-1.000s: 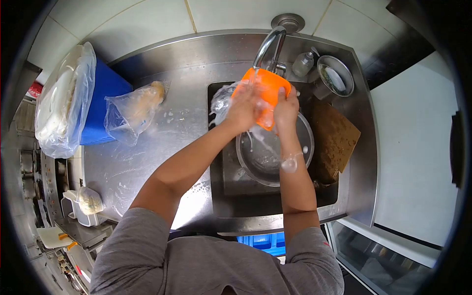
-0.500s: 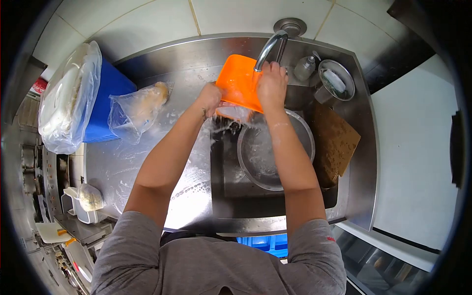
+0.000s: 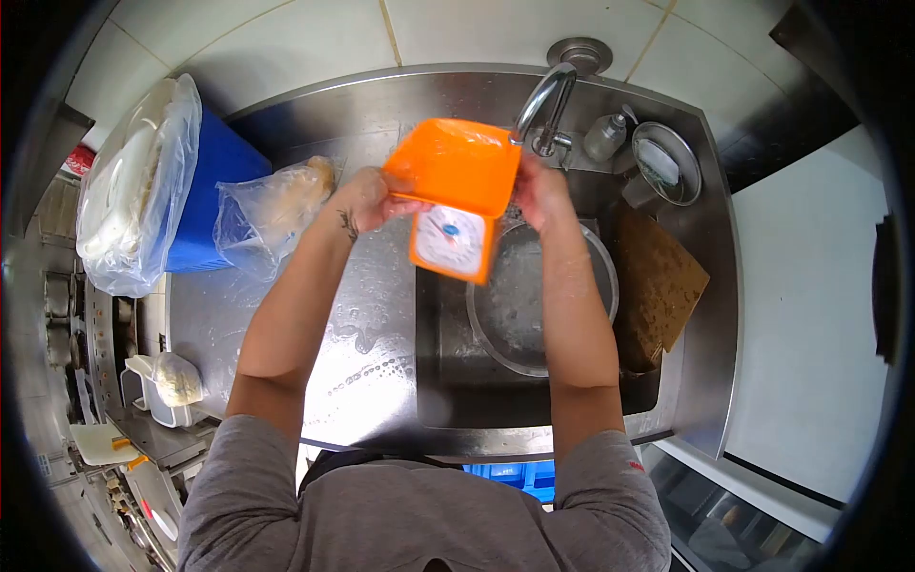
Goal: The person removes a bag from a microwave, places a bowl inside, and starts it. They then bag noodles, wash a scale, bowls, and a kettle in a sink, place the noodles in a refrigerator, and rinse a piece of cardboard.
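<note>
Kitchen scale [image 3: 456,181], orange, dial facing up: held tilted over the left edge of the sink [image 3: 448,381], just beside the faucet [image 3: 543,100]. Left hand [image 3: 367,200] grips its left side, right hand [image 3: 541,191] its right. Steel bowl [image 3: 534,315] lies in the sink below.

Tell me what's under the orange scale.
Under the orange scale, gripped by left hand and right hand, are the sink and a metal bowl. The scale and right arm cover part of the bowl.

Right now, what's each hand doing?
Left hand: closed on the orange plastic kitchen scale with a round dial.
Right hand: closed on the same scale, opposite side.
</note>
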Motion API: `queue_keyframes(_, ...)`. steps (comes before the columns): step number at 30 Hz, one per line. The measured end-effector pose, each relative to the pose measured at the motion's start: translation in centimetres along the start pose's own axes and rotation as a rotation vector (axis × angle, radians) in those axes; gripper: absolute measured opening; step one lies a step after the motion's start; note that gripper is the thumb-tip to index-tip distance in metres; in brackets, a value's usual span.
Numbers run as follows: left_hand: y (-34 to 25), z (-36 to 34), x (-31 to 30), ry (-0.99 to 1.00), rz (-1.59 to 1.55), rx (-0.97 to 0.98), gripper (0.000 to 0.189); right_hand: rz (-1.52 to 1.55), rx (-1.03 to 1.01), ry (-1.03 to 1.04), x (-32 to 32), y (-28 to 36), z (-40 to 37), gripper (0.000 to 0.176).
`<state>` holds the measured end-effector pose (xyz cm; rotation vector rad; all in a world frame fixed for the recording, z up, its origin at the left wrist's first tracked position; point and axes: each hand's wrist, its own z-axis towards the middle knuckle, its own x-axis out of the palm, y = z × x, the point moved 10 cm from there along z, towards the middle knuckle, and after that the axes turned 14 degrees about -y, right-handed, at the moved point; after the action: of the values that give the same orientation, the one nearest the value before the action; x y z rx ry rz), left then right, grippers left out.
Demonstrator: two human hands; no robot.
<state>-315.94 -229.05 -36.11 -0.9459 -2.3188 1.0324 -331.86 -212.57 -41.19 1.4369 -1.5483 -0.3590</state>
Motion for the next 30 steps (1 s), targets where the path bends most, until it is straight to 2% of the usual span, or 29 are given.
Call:
queue_keyframes(2, 3.5, 0.8, 1.5, 0.122, -0.028, -0.171, 0.03, 0.049, 0.015, 0.04, -0.8, 0.7, -0.3, 0.025)
queue_keyframes(3, 4.8, 1.8, 2.0, 0.129, -0.033, -0.172, 0.03, 0.097, 0.027, 0.082, -1.0, 1.1, -0.5, 0.032)
queue_keyframes(5, 7.1, 2.5, 4.8, 0.286, -0.106, -0.229, 0.027, 0.033, 0.019, 0.092, -3.1, 0.1, -0.3, 0.036)
queue_keyframes(7, 6.5, 2.2, 7.2, 0.327, -0.113, -0.167, 0.026, -0.282, -0.169, -0.026, -8.3, -0.6, 1.2, 0.047)
queue_keyframes(9, 5.1, 2.5, 9.2, 0.399, -0.073, -0.064, 0.027, -0.019, 0.068, -0.027, -10.7, -2.6, -0.3, 0.054)
queue_keyframes(10, 4.5, 3.0, 10.0, 0.438, -0.028, -0.03, 0.028, -0.027, 0.079, -0.017, -11.5, -4.0, -1.2, 0.054)
queue_keyframes(11, 3.8, 2.6, 10.7, 0.43, -0.035, -0.027, 0.028, 0.192, 0.138, 0.051, -11.9, -5.6, -1.7, 0.056)
queue_keyframes(12, 2.5, 2.2, 11.1, 0.37, 0.109, 0.033, 0.028, 0.415, 0.191, 0.117, -11.3, -5.7, -2.3, 0.057)
queue_keyframes(13, 1.6, 1.9, 11.4, 0.311, 0.256, 0.09, 0.028, 0.415, 0.188, 0.118, -10.9, -6.2, -2.1, 0.057)
queue_keyframes(14, 1.8, 2.5, 12.0, 0.314, 0.258, 0.087, 0.028, 0.52, 0.11, 0.152, -9.2, -5.7, -2.8, 0.056)
queue_keyframes(16, 1.0, 3.7, 13.3, 0.402, -0.092, 0.176, 0.034, 0.634, 0.031, 0.177, -8.0, -5.8, -3.2, 0.055)
queue_keyframes(17, 2.4, 4.6, 13.1, 0.405, -0.082, 0.173, 0.034, 0.603, -0.005, 0.155, -8.0, -6.2, -2.6, 0.053)
queue_keyframes(19, 3.5, 7.4, 8.9, 0.062, -0.222, 0.198, 0.037, 0.582, -0.052, 0.135, -7.3, -6.0, -1.7, 0.051)
queue_keyframes(20, 4.2, 6.6, 7.2, -0.025, -0.246, 0.119, 0.037, 0.544, -0.062, 0.076, -7.5, -5.8, -1.4, 0.047)
queue_keyframes(21, 5.9, 7.0, 6.5, 0.077, -0.364, -0.057, 0.034, 0.503, -0.07, 0.013, -7.6, -5.6, -1.0, 0.044)
queue_keyframes(22, 8.2, 7.4, 5.9, 0.174, -0.481, -0.241, 0.032, 0.419, -0.18, 0.068, -6.4, -3.7, -1.6, 0.044)
queue_keyframes(23, 9.3, 7.2, 4.8, 0.176, -0.473, -0.247, 0.032, 0.424, -0.18, 0.059, -5.3, -2.5, -2.5, 0.044)
queue_keyframes(25, 8.4, 7.1, 2.0, 0.175, -0.488, 0.024, 0.036, 0.067, -0.348, 0.204, -0.3, 0.8, -5.2, 0.045)
queue_keyframes(26, 10.4, 8.8, 1.6, 0.57, -0.644, -0.038, 0.036, 0.068, -0.348, 0.203, 1.0, 1.5, -5.2, 0.045)
queue_keyframes(27, 9.9, 7.5, 2.4, 0.57, -0.644, -0.038, 0.036, 0.0, -0.361, 0.272, 2.9, 1.9, -5.4, 0.049)
queue_keyframes(29, 9.1, 5.0, 3.6, 0.586, -0.964, -0.15, 0.028, -0.073, -0.369, 0.343, 4.6, 2.1, -4.4, 0.053)
queue_keyframes(30, 9.3, 5.7, 3.3, 0.571, -0.919, -0.099, 0.025, -0.01, -0.272, 0.355, 4.7, 1.5, -3.3, 0.055)
